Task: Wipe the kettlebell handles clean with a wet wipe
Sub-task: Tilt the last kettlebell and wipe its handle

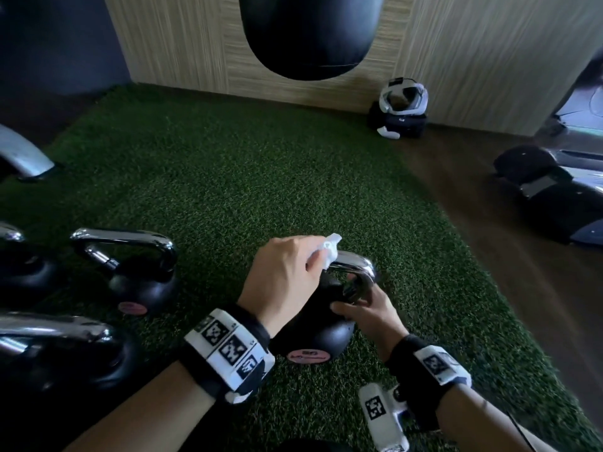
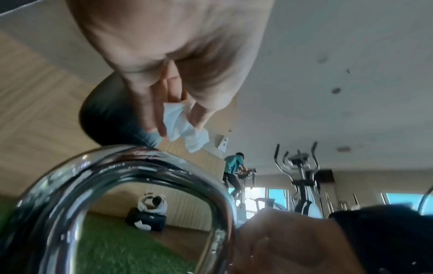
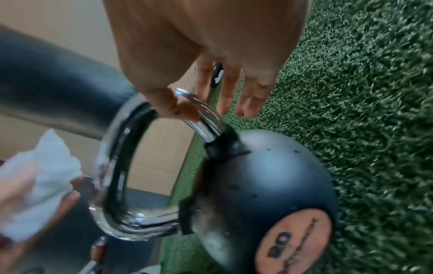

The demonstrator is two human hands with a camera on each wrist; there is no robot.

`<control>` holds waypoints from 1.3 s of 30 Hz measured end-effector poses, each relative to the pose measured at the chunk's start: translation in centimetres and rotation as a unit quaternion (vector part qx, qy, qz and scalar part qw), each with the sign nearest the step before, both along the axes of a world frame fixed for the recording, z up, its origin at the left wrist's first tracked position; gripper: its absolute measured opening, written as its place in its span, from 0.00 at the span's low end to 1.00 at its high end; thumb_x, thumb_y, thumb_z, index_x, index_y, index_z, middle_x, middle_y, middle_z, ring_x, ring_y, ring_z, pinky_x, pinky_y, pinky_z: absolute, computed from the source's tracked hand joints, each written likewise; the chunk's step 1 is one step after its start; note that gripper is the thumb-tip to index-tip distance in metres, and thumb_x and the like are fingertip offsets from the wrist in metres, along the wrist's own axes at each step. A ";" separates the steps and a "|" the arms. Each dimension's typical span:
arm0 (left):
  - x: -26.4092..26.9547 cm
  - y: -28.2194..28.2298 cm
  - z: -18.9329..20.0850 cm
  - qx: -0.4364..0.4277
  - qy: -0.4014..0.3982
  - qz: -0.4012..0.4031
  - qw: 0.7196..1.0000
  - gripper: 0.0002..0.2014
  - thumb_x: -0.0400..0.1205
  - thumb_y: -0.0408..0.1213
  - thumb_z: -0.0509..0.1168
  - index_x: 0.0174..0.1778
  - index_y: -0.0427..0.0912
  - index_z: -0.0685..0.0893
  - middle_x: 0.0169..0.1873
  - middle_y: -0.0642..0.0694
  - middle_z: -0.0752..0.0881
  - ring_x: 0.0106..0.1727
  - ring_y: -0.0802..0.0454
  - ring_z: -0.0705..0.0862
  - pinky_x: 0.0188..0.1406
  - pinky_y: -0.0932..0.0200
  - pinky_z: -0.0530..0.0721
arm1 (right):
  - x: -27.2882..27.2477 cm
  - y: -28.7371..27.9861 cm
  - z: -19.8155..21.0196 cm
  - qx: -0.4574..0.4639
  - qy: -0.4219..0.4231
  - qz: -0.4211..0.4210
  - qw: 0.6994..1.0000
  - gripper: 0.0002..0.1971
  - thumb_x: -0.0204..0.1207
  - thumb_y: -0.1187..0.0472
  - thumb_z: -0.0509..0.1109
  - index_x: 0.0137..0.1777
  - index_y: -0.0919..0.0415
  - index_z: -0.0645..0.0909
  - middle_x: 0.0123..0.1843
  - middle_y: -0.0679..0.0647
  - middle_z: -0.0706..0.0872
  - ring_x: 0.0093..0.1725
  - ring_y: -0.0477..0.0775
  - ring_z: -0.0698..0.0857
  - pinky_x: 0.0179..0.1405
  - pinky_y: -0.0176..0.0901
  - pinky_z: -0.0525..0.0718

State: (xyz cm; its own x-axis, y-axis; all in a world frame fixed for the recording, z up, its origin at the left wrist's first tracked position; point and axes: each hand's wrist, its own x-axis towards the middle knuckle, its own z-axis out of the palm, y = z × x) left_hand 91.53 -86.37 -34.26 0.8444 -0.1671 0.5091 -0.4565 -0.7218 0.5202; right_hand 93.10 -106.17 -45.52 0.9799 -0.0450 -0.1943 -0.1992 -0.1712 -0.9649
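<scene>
A black kettlebell (image 1: pixel 323 334) with a chrome handle (image 1: pixel 357 264) stands on green turf, tilted a little. My left hand (image 1: pixel 318 261) pinches a crumpled white wet wipe (image 1: pixel 332 247) at the top of that handle. In the left wrist view the wipe (image 2: pixel 185 128) hangs from my fingertips just above the chrome handle (image 2: pixel 140 163); contact cannot be told. My right hand (image 1: pixel 357 300) holds the handle's right post. The right wrist view shows the thumb in front of the handle (image 3: pixel 206 118) and the fingers (image 3: pixel 228 92) behind it, above the kettlebell (image 3: pixel 269 176).
Three more chrome-handled kettlebells (image 1: pixel 140 275) (image 1: pixel 65 350) (image 1: pixel 16 265) stand to the left on the turf (image 1: pixel 244 177). A black punching bag (image 1: pixel 310 34) hangs ahead. A headset on a dark bag (image 1: pixel 399 109) sits by the wall. Gym machines (image 1: pixel 554 190) stand at the right.
</scene>
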 end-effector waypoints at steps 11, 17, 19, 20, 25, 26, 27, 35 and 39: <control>1.3 3.7 -2.3 -0.002 -0.006 0.064 0.998 0.10 0.89 0.41 0.65 0.47 0.46 0.90 0.22 0.49 0.81 0.23 0.51 0.74 0.22 0.65 0.70 | 0.1 -0.3 -2.3 -0.026 -0.027 -0.002 0.999 0.29 0.60 0.44 0.89 0.60 0.49 0.87 0.55 0.51 0.95 0.57 0.56 0.94 0.59 0.57 0.91; -0.5 4.2 -4.0 -0.057 -0.027 0.035 0.997 0.13 0.86 0.30 0.70 0.65 0.44 0.91 0.56 0.57 0.93 0.47 0.69 0.90 0.47 0.80 0.83 | -0.6 0.0 -1.6 -0.039 -0.030 0.008 0.999 0.29 0.59 0.34 0.86 0.60 0.40 0.87 0.57 0.45 0.94 0.58 0.51 0.93 0.63 0.63 0.89; 0.4 5.6 -5.1 -0.103 0.030 0.104 0.989 0.10 0.86 0.32 0.69 0.59 0.46 0.93 0.44 0.56 0.94 0.35 0.65 0.88 0.34 0.74 0.84 | -0.7 -0.1 -1.6 -0.051 -0.031 0.004 0.998 0.26 0.60 0.34 0.85 0.57 0.39 0.87 0.56 0.42 0.94 0.57 0.48 0.93 0.64 0.63 0.88; 0.9 6.3 -5.6 -0.142 0.080 0.114 0.980 0.09 0.86 0.33 0.69 0.56 0.46 0.94 0.41 0.56 0.94 0.35 0.63 0.89 0.34 0.69 0.86 | -0.7 -0.1 -1.5 -0.057 -0.035 0.003 0.998 0.24 0.60 0.36 0.85 0.56 0.40 0.88 0.54 0.41 0.95 0.56 0.46 0.93 0.65 0.62 0.88; 0.3 5.9 -7.1 -0.371 0.174 0.062 0.910 0.08 0.88 0.42 0.68 0.51 0.60 0.91 0.41 0.64 0.94 0.40 0.70 0.88 0.40 0.75 0.82 | -0.6 -0.3 -1.5 -0.058 -0.021 -0.006 0.998 0.23 0.61 0.42 0.88 0.56 0.43 0.88 0.53 0.41 0.95 0.55 0.45 0.93 0.66 0.62 0.87; 0.2 5.5 -7.8 -0.415 0.177 0.063 0.890 0.08 0.87 0.43 0.68 0.49 0.59 0.93 0.42 0.59 0.94 0.40 0.69 0.88 0.40 0.74 0.82 | -0.6 -0.3 -1.4 -0.057 -0.021 -0.005 0.998 0.22 0.62 0.45 0.88 0.56 0.44 0.88 0.52 0.41 0.95 0.55 0.45 0.93 0.67 0.62 0.87; 0.1 5.1 -8.4 -0.454 0.181 0.068 0.870 0.09 0.87 0.43 0.68 0.47 0.58 0.94 0.41 0.56 0.94 0.39 0.67 0.87 0.40 0.74 0.82 | -0.6 -0.2 -1.3 -0.050 -0.020 -0.005 0.999 0.22 0.63 0.48 0.88 0.57 0.46 0.88 0.52 0.42 0.95 0.56 0.46 0.93 0.67 0.61 0.87; -0.1 4.5 -12.5 -0.440 0.278 0.067 0.851 0.16 0.90 0.35 0.63 0.38 0.35 0.87 0.28 0.49 0.84 0.29 0.59 0.80 0.36 0.62 0.78 | -0.4 -0.1 0.2 -0.001 -0.020 -0.005 1.000 0.26 0.67 0.72 0.84 0.66 0.67 0.83 0.55 0.59 0.92 0.46 0.38 0.92 0.47 0.28 0.87; -0.6 5.9 -12.4 -0.357 0.306 0.002 0.883 0.18 0.87 0.34 0.63 0.29 0.45 0.80 0.28 0.45 0.80 0.34 0.51 0.78 0.44 0.53 0.74 | 0.2 -0.1 0.1 -0.020 -0.022 -0.001 1.000 0.33 0.58 0.55 0.91 0.62 0.66 0.86 0.60 0.65 0.90 0.53 0.49 0.93 0.55 0.39 0.90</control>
State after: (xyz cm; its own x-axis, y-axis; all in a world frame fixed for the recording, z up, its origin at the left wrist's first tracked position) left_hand 90.94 -80.47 -46.61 0.9976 0.0155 -0.0675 0.0688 -0.1105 0.9915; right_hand 93.26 -106.23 -45.38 0.9875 -0.0537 -0.1484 -0.1565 -0.2094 -0.9652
